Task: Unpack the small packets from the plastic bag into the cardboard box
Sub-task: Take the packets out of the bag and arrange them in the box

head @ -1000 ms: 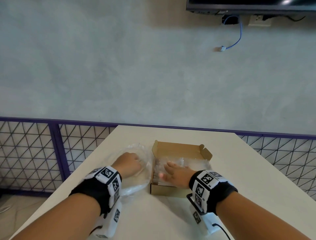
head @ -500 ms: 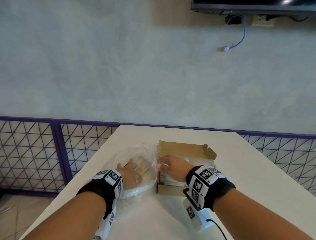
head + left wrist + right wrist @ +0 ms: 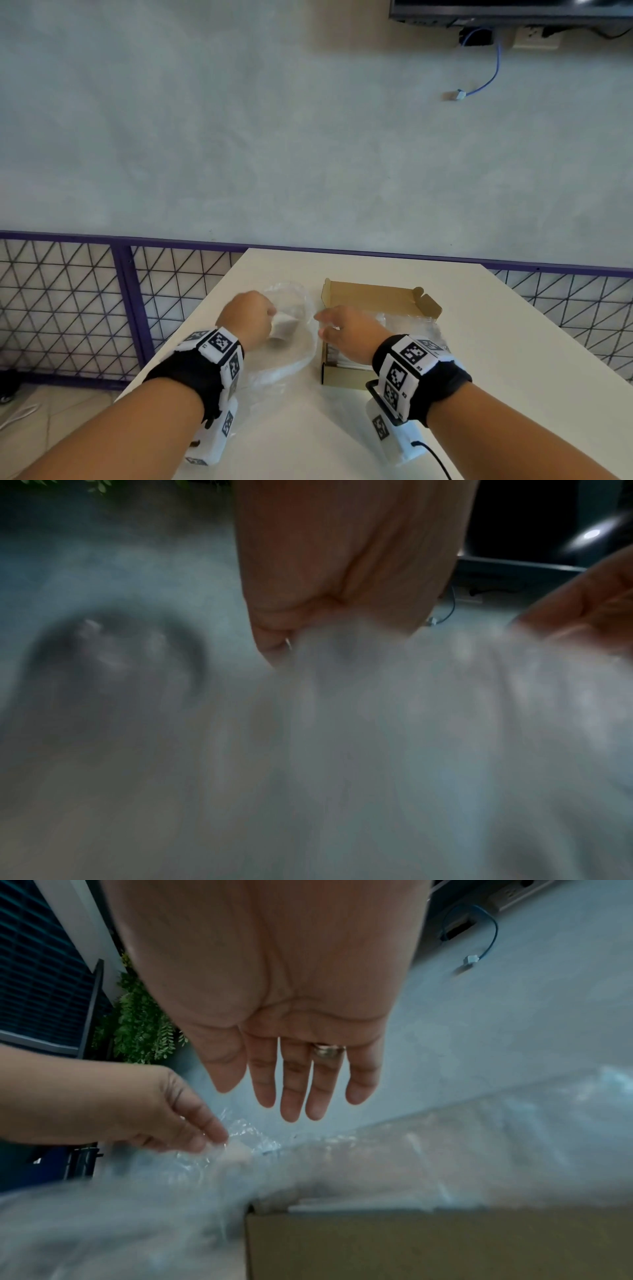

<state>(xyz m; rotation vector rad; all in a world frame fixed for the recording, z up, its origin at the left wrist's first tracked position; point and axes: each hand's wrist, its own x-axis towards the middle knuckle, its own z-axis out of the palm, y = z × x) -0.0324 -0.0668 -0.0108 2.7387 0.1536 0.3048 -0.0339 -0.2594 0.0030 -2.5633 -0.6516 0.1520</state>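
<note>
Left hand (image 3: 245, 320) raised over the left part of the table (image 3: 513, 342), fingers curled, pinching the clear plastic bag (image 3: 294, 342) at its upper edge; the right wrist view shows the fingertips (image 3: 212, 1137) closed on crinkled film. Bag lifted at the pinch, its lower part trailing on the table toward the near edge, touching the left wall of the box (image 3: 376, 298). Something pale shows inside the bag by the left hand; too blurred to say it is a packet. Right hand (image 3: 346, 334) above the near-left corner of the box, fingers (image 3: 294, 1085) straight and slightly spread, holding nothing; ring (image 3: 327, 1051) on one finger. Box open, near the middle of the table; clear packets (image 3: 411, 325) lie inside it, count unclear. Left wrist view mostly blurred film.
</note>
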